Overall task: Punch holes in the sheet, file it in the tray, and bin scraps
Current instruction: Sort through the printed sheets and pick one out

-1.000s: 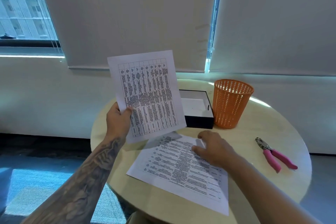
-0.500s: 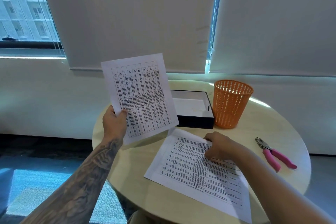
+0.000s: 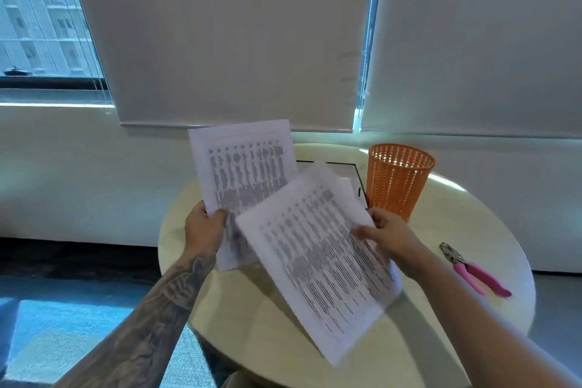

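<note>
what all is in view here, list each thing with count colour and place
printed sheets: 2, white with dark text, held above the table, overlapping
tray: 1, black, rear of table behind the sheets
bin: 1, orange mesh, right of the tray
hole punch: 1, pink handles, right side of table
table: 1, round, pale wood
blinds: 2, off-white, lowered behind the table
left hand: holds the rear sheet
right hand: holds the front sheet

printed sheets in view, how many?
2. One sheet is held up in the left hand; the other sheet is in the right hand, overlapping the first. More could be hidden behind them.
</note>
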Demonstrator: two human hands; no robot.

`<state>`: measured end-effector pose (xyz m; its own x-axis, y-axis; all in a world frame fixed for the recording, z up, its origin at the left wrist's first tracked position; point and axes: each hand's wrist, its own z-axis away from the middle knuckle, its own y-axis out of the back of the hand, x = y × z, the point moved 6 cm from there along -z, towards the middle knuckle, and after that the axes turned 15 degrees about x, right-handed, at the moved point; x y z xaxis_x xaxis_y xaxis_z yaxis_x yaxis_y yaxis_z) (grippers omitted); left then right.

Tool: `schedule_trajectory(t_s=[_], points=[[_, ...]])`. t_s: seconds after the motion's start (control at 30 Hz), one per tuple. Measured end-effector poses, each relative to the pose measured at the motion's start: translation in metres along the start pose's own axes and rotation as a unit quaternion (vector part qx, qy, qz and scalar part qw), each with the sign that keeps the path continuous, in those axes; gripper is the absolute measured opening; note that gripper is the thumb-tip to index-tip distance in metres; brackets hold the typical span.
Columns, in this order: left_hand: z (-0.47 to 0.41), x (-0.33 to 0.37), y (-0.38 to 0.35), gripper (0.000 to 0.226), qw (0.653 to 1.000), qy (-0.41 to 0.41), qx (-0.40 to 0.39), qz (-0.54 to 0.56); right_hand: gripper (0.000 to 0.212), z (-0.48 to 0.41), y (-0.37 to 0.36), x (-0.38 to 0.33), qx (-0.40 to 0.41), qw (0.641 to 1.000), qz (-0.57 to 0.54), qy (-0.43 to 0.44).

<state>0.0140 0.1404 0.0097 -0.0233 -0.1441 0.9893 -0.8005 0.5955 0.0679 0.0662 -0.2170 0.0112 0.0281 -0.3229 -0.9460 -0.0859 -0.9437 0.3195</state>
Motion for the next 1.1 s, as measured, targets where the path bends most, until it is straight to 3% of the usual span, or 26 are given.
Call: schedule_trajectory(t_s=[0.17,0.3,0.4,0.57,0.67,0.87,1.1], points=[[0.031,0.008,-0.029,0.019,0.993,0.02,-0.12,0.005,0.026,-0.004,0.0,-0.002,0.069,0.984,-0.16,-0.038],[0.049,0.012,-0.044,0.017,0.982,0.052,-0.166,0.071,0.027,-0.007,-0.003,-0.001,0.094,0.97,-0.218,-0.047],[0.062,0.018,-0.053,0.025,0.976,0.054,-0.185,0.106,0.026,-0.005,-0.004,-0.006,0.109,0.972,-0.208,-0.028],[0.065,0.041,-0.056,0.017,0.98,-0.026,-0.166,0.103,0.032,0.0,0.005,-0.027,0.124,0.967,-0.219,0.034],[0.062,0.055,-0.057,0.019,0.978,-0.036,-0.168,0.115,0.018,0.0,0.009,-0.041,0.129,0.968,-0.201,0.071],[0.062,0.051,-0.053,0.018,0.981,-0.032,-0.157,0.107,0.016,0.007,0.008,-0.037,0.132,0.97,-0.19,0.07],[0.073,0.035,-0.059,0.018,0.976,-0.016,-0.197,0.095,0.018,0.013,-0.005,-0.02,0.123,0.977,-0.166,0.05]])
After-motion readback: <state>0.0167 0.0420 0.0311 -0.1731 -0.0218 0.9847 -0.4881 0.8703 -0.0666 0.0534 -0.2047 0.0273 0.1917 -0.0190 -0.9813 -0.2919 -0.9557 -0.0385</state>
